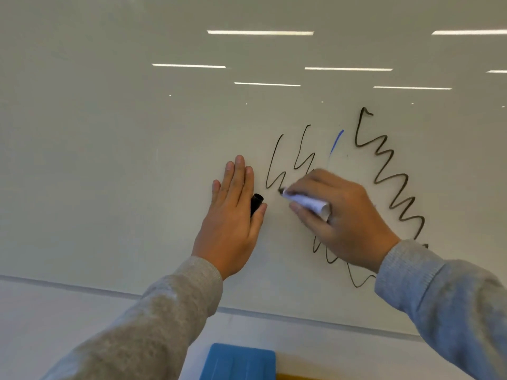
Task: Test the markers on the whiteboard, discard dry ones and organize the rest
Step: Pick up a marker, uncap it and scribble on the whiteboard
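Observation:
The whiteboard (137, 160) fills the view. My right hand (343, 215) grips a white-barrelled marker (307, 201) whose dark tip touches the board at the lower end of a thin black zigzag (275, 163). My left hand (233, 215) lies flat against the board with fingers stretched out, and a black marker cap (256, 202) is pinched between its thumb and palm. To the right run a thick black squiggle (389, 171), a short blue stroke (337, 141) and another thin zigzag (354, 281) partly hidden by my right wrist.
The board's lower edge (274, 315) crosses below my forearms. A blue object (238, 362) with a yellow strip (296, 376) beside it sits at the bottom of the view. Ceiling lights reflect across the upper board.

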Motion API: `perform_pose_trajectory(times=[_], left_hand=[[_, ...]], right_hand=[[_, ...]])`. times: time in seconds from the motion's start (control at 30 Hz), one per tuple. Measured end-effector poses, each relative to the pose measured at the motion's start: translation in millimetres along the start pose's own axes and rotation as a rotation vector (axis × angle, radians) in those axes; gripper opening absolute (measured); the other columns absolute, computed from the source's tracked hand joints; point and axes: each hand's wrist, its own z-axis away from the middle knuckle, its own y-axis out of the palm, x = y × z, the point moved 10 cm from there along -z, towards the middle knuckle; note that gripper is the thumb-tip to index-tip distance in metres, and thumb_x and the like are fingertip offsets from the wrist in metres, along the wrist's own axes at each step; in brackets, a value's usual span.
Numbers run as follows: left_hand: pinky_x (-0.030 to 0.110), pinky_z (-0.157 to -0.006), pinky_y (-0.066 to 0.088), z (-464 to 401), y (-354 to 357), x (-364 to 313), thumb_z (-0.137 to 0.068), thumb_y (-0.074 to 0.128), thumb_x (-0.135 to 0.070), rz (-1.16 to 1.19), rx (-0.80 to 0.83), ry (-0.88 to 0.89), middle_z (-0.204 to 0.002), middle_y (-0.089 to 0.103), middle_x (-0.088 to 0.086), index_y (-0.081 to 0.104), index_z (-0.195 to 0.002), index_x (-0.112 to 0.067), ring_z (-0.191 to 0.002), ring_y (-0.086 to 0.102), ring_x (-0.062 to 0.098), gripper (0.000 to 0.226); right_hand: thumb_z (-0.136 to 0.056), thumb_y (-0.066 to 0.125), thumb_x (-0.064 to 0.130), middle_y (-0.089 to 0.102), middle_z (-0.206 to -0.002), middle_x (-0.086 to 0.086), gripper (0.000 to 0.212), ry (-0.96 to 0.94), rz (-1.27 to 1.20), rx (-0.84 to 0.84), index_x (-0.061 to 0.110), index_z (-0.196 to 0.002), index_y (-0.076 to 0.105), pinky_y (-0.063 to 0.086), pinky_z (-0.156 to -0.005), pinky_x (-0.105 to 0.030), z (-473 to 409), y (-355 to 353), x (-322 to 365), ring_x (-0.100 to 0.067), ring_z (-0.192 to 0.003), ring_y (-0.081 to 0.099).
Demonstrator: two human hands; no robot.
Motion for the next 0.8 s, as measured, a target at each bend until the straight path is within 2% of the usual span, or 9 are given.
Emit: perform_pose_trajectory(times=[0.07, 0.17, 0.2, 0.33, 0.47, 0.6, 0.63, 0.73, 0.8], left_hand=[[0.037, -0.124, -0.005, 6, 2, 1, -0.107, 0.028, -0.039, 0.0, 0.01, 0.0, -0.165, -0.02, -0.003, -0.006, -0.158, -0.015, -0.15, -0.021, 0.01, 0.066], [0.038, -0.124, -0.003, 15, 6, 1, -0.107, 0.029, -0.038, -0.006, 0.02, 0.0, -0.165, -0.021, -0.002, -0.006, -0.158, -0.016, -0.15, -0.021, 0.01, 0.066], [0.038, -0.124, -0.002, 18, 7, 1, -0.107, 0.029, -0.038, -0.007, 0.025, 0.0, -0.165, -0.021, -0.002, -0.007, -0.158, -0.016, -0.15, -0.021, 0.011, 0.067], [0.038, -0.124, 0.0, 33, 15, 3, -0.106, 0.029, -0.04, -0.025, 0.053, 0.003, -0.164, -0.023, -0.003, -0.007, -0.158, -0.016, -0.151, -0.021, 0.011, 0.067], [0.038, -0.123, -0.002, 43, 22, 5, -0.107, 0.028, -0.04, -0.034, 0.073, 0.007, -0.164, -0.024, -0.004, -0.009, -0.158, -0.017, -0.15, -0.022, 0.012, 0.067], [0.04, -0.123, -0.001, 50, 27, 6, -0.107, 0.026, -0.041, -0.035, 0.081, -0.011, -0.163, -0.027, -0.004, -0.012, -0.157, -0.018, -0.15, -0.022, 0.013, 0.067], [0.04, -0.123, -0.001, 51, 27, 6, -0.107, 0.025, -0.042, -0.041, 0.082, -0.01, -0.163, -0.027, -0.004, -0.012, -0.157, -0.018, -0.15, -0.022, 0.013, 0.067], [0.039, -0.123, -0.002, 56, 29, 5, -0.107, 0.026, -0.042, -0.043, 0.093, -0.011, -0.163, -0.027, -0.003, -0.012, -0.157, -0.017, -0.15, -0.023, 0.013, 0.068], [0.039, -0.123, -0.001, 59, 29, 5, -0.106, 0.029, -0.041, -0.045, 0.105, -0.012, -0.163, -0.027, -0.003, -0.011, -0.157, -0.017, -0.15, -0.023, 0.013, 0.07]], right_hand=[[-0.1, 0.058, 0.022, 0.064, -0.108, 0.003, 0.021, -0.05, 0.006, 0.084, 0.013, -0.115, 0.07, 0.051, -0.082, -0.029, 9, 11, 7, -0.013, -0.095, 0.062], [-0.099, 0.061, 0.018, 0.065, -0.105, 0.001, 0.019, 0.033, 0.009, -0.086, 0.011, -0.112, 0.072, 0.051, -0.082, -0.026, 11, -12, -4, -0.013, -0.094, 0.063], [-0.099, 0.061, 0.018, 0.064, -0.106, 0.001, 0.019, 0.058, 0.0, -0.094, 0.01, -0.112, 0.071, 0.051, -0.082, -0.027, 15, -13, -6, -0.013, -0.094, 0.062], [-0.102, 0.055, 0.026, 0.062, -0.11, 0.003, 0.023, -0.039, 0.0, 0.13, 0.014, -0.116, 0.069, 0.053, -0.08, -0.034, 36, 17, 7, -0.015, -0.097, 0.062], [-0.099, 0.061, 0.019, 0.064, -0.108, 0.002, 0.02, 0.082, 0.022, -0.032, 0.012, -0.115, 0.07, 0.054, -0.08, -0.034, 40, -7, -10, -0.017, -0.096, 0.063], [-0.101, 0.056, 0.027, 0.061, -0.11, 0.004, 0.022, -0.065, 0.037, 0.216, 0.018, -0.117, 0.068, 0.055, -0.076, -0.034, 66, 32, 13, -0.016, -0.098, 0.061], [-0.101, 0.055, 0.028, 0.062, -0.111, 0.004, 0.024, -0.068, 0.049, 0.219, 0.018, -0.118, 0.068, 0.055, -0.076, -0.034, 69, 32, 11, -0.015, -0.098, 0.061], [-0.101, 0.054, 0.028, 0.063, -0.11, 0.003, 0.025, 0.058, 0.061, 0.063, 0.016, -0.117, 0.069, 0.054, -0.078, -0.034, 66, 9, -9, -0.017, -0.099, 0.061], [-0.101, 0.053, 0.03, 0.062, -0.109, 0.004, 0.025, 0.021, 0.055, 0.145, 0.017, -0.116, 0.069, 0.054, -0.076, -0.034, 72, 20, -3, -0.017, -0.096, 0.061]])
